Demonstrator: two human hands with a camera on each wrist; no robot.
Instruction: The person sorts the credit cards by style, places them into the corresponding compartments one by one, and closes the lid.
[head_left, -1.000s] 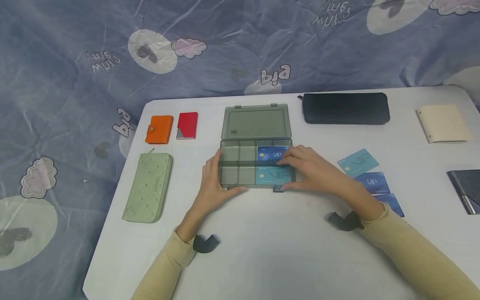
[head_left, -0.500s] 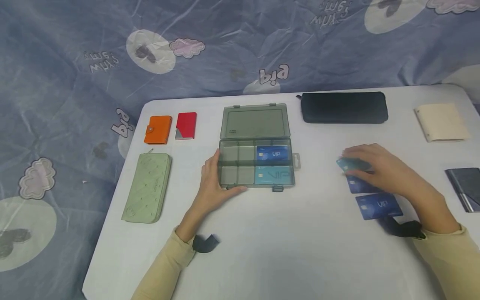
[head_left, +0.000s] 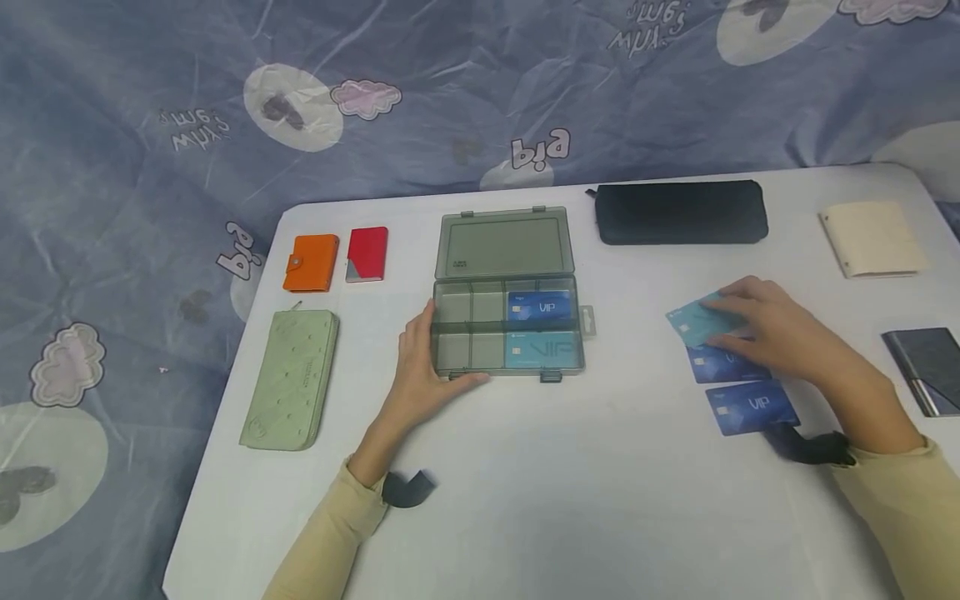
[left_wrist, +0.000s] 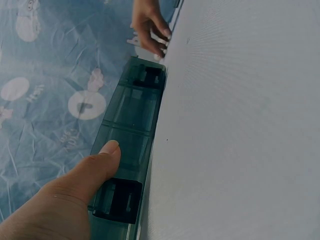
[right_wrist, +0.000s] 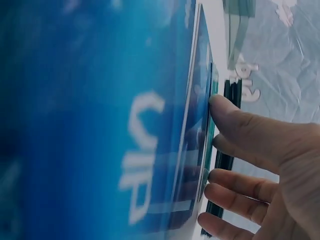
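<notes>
In the head view my left hand point(head_left: 420, 371) lies along the left side of a clear grey-green divided plastic box point(head_left: 452, 350), its thumb stretched over the front edge. The box's lid point(head_left: 504, 243) is folded back. A blue VIP card point(head_left: 538, 306) and a teal VIP card point(head_left: 543, 350) lie in its right half. To the right, my right hand point(head_left: 780, 333) pinches a loose teal card point(head_left: 690, 319) between thumb and fingers. That card overlaps a blue card point(head_left: 720, 365). Nearer me is another blue card point(head_left: 752, 407). The right wrist view shows its thumb point(right_wrist: 227, 111) at the card's edge.
Left of the box are an orange card holder point(head_left: 311, 263), a red card case point(head_left: 367, 254) and a green zip wallet point(head_left: 291, 379). A black pouch point(head_left: 681, 212) lies at the back. A cream binder point(head_left: 876, 239) and a black card case point(head_left: 926, 371) lie far right.
My right hand has left the right side of the box and moved right to the loose teal card, which it now pinches. My left hand stays at the box. The head view has shifted slightly.
</notes>
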